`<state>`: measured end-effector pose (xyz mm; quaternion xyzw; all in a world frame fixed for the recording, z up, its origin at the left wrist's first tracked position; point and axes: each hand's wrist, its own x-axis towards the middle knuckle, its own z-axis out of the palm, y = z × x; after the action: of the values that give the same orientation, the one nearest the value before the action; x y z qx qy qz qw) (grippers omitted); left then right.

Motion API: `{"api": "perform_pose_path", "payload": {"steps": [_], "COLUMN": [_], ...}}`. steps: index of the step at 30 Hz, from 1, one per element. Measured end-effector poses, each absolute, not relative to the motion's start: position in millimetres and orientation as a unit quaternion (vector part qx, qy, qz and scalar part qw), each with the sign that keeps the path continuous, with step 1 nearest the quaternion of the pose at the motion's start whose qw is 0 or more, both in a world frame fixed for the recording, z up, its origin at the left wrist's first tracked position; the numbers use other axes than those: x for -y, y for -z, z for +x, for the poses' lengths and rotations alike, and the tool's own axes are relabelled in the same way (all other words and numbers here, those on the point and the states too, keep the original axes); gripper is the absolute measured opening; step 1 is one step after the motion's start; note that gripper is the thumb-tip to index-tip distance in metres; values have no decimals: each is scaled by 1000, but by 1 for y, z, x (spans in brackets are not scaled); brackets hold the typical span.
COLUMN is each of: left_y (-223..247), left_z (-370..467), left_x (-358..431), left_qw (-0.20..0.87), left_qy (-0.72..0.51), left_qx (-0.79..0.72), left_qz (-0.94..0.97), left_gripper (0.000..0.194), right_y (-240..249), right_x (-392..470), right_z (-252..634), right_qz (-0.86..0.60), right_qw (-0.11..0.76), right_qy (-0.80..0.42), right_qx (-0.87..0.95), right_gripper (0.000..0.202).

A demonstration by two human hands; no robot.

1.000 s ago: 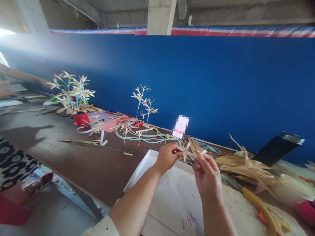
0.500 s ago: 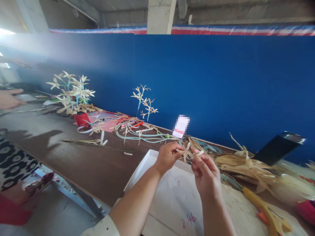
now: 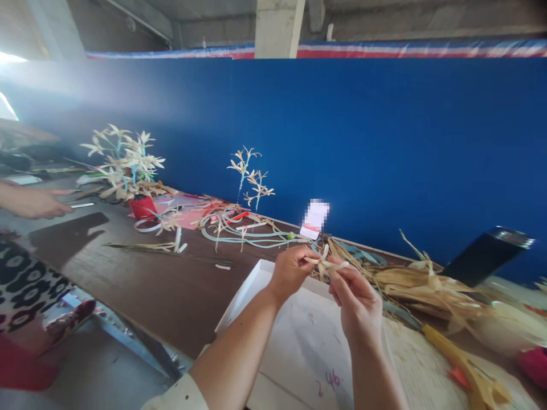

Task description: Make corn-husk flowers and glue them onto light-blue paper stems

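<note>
Above the back edge of a white box lid (image 3: 299, 336), a small pale husk flower (image 3: 323, 263) with narrow petals is held between my hands. My left hand (image 3: 293, 270) pinches it from the left with thumb and forefinger. From the right, my right hand (image 3: 356, 290) has its fingers closed on the flower's lower right petals. Dried husks (image 3: 427, 287) lie to the right of my hands. Two husk flower stems (image 3: 257, 185) wrapped in light blue stand behind, near the blue partition.
A bunch of husk flowers (image 3: 128, 159) stands at the back left, near looped pale tubing (image 3: 239, 242). A yellow glue gun (image 3: 465, 367), a dark bottle (image 3: 487, 256) and a phone (image 3: 315, 219) are around. Another person's hand (image 3: 38, 199) reaches in at left.
My right hand has shifted slightly left and closed in on the flower. The other person's hand at left has come farther in over the table, now with a small white stick.
</note>
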<state>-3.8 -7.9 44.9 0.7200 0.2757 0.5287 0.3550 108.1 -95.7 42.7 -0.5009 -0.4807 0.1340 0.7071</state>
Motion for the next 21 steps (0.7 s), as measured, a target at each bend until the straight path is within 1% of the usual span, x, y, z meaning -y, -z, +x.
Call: {"api": "perform_pose_path", "payload": {"steps": [3,7,13,21], "left_y": [-44,-39,-39,-45], "left_z": [-4,-2,-2,-2], "left_x": [8,5,5,8], "left_qw": [350,353,360,364], "left_qy": [-537,-547,-542,-511], "left_qx": [-270,-262,-256,-303], "left_qz": [719,712,715,717], "left_gripper": [12,12,13,12], "right_y": [-41,-40,-42,-43], "right_x": [95,94,93,95], "right_z": [107,106,107,105], "right_qz": [-506,-511,-535,-518], "right_qw": [696,702,698,716], "right_qy": [-156,-146,-128,-170], "right_qx": [484,474,458,436], "right_gripper": [21,15,16,18]}}
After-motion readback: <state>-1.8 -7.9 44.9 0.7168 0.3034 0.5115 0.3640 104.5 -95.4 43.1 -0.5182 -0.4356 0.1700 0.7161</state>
